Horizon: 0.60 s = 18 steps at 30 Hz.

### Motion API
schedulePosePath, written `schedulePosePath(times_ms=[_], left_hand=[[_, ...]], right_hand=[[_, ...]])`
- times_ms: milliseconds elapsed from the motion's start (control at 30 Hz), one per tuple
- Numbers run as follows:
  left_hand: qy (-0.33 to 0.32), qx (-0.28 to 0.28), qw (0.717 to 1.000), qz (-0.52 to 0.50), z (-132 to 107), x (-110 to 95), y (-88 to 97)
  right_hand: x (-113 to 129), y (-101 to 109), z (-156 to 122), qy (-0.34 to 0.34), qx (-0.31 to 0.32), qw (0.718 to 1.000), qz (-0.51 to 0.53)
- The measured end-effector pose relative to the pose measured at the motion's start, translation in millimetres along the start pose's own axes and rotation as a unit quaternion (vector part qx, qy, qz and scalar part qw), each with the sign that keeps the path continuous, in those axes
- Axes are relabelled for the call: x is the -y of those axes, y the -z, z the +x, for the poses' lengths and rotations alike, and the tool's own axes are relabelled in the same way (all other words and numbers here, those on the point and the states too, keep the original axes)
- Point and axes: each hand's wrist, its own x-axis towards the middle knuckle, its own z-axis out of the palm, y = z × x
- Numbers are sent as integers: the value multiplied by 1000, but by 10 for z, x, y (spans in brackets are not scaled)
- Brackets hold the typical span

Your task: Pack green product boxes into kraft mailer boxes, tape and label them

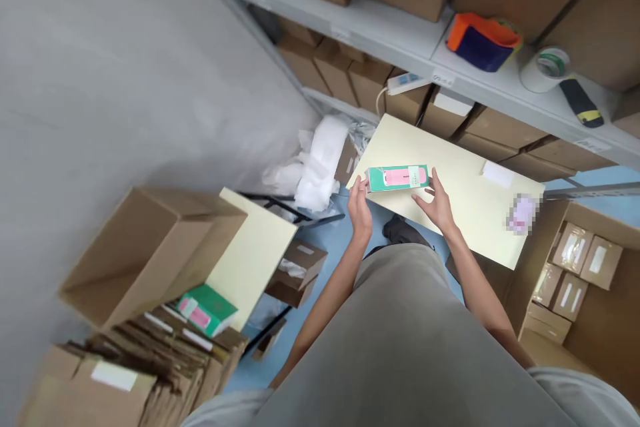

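A slim green packing box (pixel 395 178) with a pink printed picture and a pale label lies crosswise between my two hands, above the near edge of the cream table. My left hand (pixel 360 210) has its fingers at the box's left end. At the opposite end, my right hand (pixel 438 203) curves around the corner, its thumb below the box and its fingers beside it. Whether the box rests partly on the table is hard to tell.
Cartons and a tape roll (pixel 545 70) fill the shelving (pixel 390 30) ahead. An open carton (pixel 595 333) with small boxes stands right. On the left are an empty carton (pixel 145 260), flattened cardboard (pixel 165 353) and another green box (pixel 207 310). White wrapping (pixel 320 160) lies by the wall.
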Motion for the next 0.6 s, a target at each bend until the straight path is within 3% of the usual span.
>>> schedulePosePath(times_ms=[133, 267, 400, 600], left_hand=[[-146, 153, 973, 97, 187, -218, -678], [-206, 284, 926, 138, 375, -340, -1158], [-204, 382, 885, 170, 539, -387, -1454], [-173, 440, 865, 170, 681, -366, -1717]], right_hand=[[-340, 84, 73, -106, -74, 988, 86], [-522, 97, 116, -190, -83, 959, 191], [-548, 98, 112, -229, -90, 936, 252], [-421, 61, -41, -251, -121, 913, 298]])
